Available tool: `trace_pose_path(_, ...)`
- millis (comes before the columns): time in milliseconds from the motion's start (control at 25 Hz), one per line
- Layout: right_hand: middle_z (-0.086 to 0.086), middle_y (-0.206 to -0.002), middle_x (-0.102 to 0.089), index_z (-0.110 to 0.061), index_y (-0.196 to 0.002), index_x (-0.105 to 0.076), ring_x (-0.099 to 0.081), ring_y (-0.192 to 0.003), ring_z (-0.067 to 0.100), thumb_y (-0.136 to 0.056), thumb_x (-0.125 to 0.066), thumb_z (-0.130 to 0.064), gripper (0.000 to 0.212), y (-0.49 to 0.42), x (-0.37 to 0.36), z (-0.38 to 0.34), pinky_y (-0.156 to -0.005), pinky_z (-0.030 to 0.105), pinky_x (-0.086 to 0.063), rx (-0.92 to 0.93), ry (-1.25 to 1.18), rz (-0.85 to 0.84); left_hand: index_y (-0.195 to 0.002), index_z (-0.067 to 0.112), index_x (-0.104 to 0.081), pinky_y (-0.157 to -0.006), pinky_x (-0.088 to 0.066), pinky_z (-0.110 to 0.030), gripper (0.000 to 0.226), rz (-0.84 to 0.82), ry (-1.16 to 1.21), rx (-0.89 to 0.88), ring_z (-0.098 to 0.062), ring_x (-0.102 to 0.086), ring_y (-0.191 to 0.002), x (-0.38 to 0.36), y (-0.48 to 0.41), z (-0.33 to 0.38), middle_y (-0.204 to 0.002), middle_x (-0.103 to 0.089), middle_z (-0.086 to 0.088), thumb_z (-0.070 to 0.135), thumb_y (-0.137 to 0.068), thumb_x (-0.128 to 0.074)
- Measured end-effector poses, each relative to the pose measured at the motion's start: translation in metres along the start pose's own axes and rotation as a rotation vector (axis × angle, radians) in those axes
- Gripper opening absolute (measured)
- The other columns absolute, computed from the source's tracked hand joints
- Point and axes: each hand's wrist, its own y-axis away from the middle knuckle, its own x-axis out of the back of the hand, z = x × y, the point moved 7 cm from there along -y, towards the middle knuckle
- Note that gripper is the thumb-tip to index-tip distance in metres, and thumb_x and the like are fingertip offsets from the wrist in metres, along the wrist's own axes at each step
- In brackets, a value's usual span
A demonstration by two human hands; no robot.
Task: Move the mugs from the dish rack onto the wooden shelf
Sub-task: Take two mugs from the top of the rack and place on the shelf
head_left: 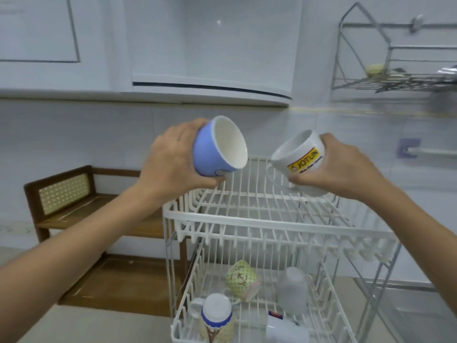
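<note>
- The left hand (173,159) is wrapped around a blue mug (217,147), fingers closed on its outer wall; the mug is tipped so its white inside faces toward three o'clock.
- The right hand (338,167) is closed on a white mug (301,157) with a yellow printed label, also tilted, its mouth facing about ten o'clock.
- Both mugs are in the air above the top tier of the white dish rack (247,219) — clear of the wires, as far as I can tell — and that top tier looks bare beneath them.
- The wooden shelf (99,211) stands at nine o'clock from the rack, just beside it, with two tiers; both look free of mugs.
- On the rack's lower tier, toward six o'clock, more pieces wait: a patterned mug (242,278) lying tilted, a frosted cup (293,288) upside down, a blue-banded cup (217,315) upside down, and a white mug on its side (284,330).
- Step in hand, by my reading: the carry — two mugs lifted, none yet set on the shelf, so the task is in its early part.
- The next move calls for swinging both hands toward nine o'clock, turning each mug level, and lowering them onto a shelf board with room between them.
- The left arm is nearer the shelf, so the blue mug would land most easily first; the right hand has to cross over the rack corner without clipping it.
</note>
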Motion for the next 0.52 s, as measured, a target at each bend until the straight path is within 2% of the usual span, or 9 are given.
trace_pose_path(80,-0.018,-0.081,-0.064,-0.036,-0.098,-0.051,-0.061,-0.075,0.0,-0.037,-0.07,-0.067,0.071,0.014,-0.002,-0.034,-0.059,0.024,-0.047,0.019,-0.344,0.013,-0.129,0.028,-0.042,-0.075,-0.048,-0.027,0.091,0.012,0.206,0.269,-0.01,-0.057,-0.096,0.022,0.026,-0.037,-0.114,-0.06,0.003,0.064,-0.052,-0.074)
trace_pose_path(200,-0.012,-0.087,-0.075,-0.03,-0.1,-0.062,-0.07,-0.079,0.0,-0.044,-0.082,-0.048,0.062,0.028,-0.023,-0.104,-0.066,0.023,-0.054,0.083,-0.704,-0.076,-0.117,0.037,-0.047,-0.062,-0.046,-0.006,0.072,0.039,0.45,0.537,0.012,-0.061,-0.084,0.038,0.061,-0.099,-0.1,-0.061,0.023,0.052,-0.057,-0.084)
trace_pose_path(280,-0.012,-0.083,-0.077,-0.026,-0.094,-0.068,-0.071,-0.073,-0.002,-0.053,-0.085,-0.032,0.045,0.034,-0.048,-0.152,-0.06,0.015,-0.054,0.125,-0.865,-0.167,-0.111,0.03,-0.053,-0.063,-0.05,-0.013,0.058,0.028,0.499,0.67,0.008,-0.064,-0.083,0.039,0.082,-0.143,-0.096,-0.065,0.021,0.042,-0.064,-0.084)
trace_pose_path(320,-0.01,-0.084,-0.078,-0.024,-0.096,-0.068,-0.072,-0.074,-0.001,-0.052,-0.085,-0.03,0.047,0.038,-0.064,-0.174,-0.059,0.014,-0.054,0.124,-0.925,-0.21,-0.111,0.025,-0.056,-0.067,-0.054,-0.022,0.056,0.006,0.52,0.731,-0.001,-0.066,-0.085,0.038,0.093,-0.166,-0.097,-0.069,0.014,0.042,-0.065,-0.084)
trace_pose_path(400,-0.005,-0.094,-0.077,-0.024,-0.111,-0.064,-0.073,-0.083,0.006,-0.046,-0.086,-0.034,0.069,0.042,-0.104,-0.214,-0.065,0.023,-0.058,0.08,-1.019,-0.288,-0.107,0.02,-0.063,-0.078,-0.058,-0.041,0.051,-0.048,0.564,0.826,-0.017,-0.07,-0.088,0.037,0.113,-0.212,-0.098,-0.074,0.001,0.044,-0.064,-0.078)
trace_pose_path(440,-0.003,-0.099,-0.076,-0.025,-0.115,-0.062,-0.073,-0.088,0.011,-0.044,-0.086,-0.036,0.076,0.044,-0.124,-0.234,-0.07,0.03,-0.06,0.049,-1.068,-0.326,-0.102,0.018,-0.067,-0.082,-0.058,-0.046,0.046,-0.078,0.583,0.855,-0.021,-0.071,-0.088,0.036,0.122,-0.234,-0.096,-0.075,-0.003,0.043,-0.065,-0.076)
trace_pose_path(520,0.0,-0.105,-0.074,-0.024,-0.12,-0.058,-0.072,-0.094,0.018,-0.041,-0.086,-0.039,0.085,0.04,-0.165,-0.268,-0.077,0.039,-0.062,-0.036,-1.147,-0.34,-0.093,0.012,-0.071,-0.08,-0.058,-0.047,0.041,-0.124,0.564,0.891,-0.027,-0.071,-0.088,0.033,0.139,-0.275,-0.091,-0.076,-0.008,0.042,-0.065,-0.077)
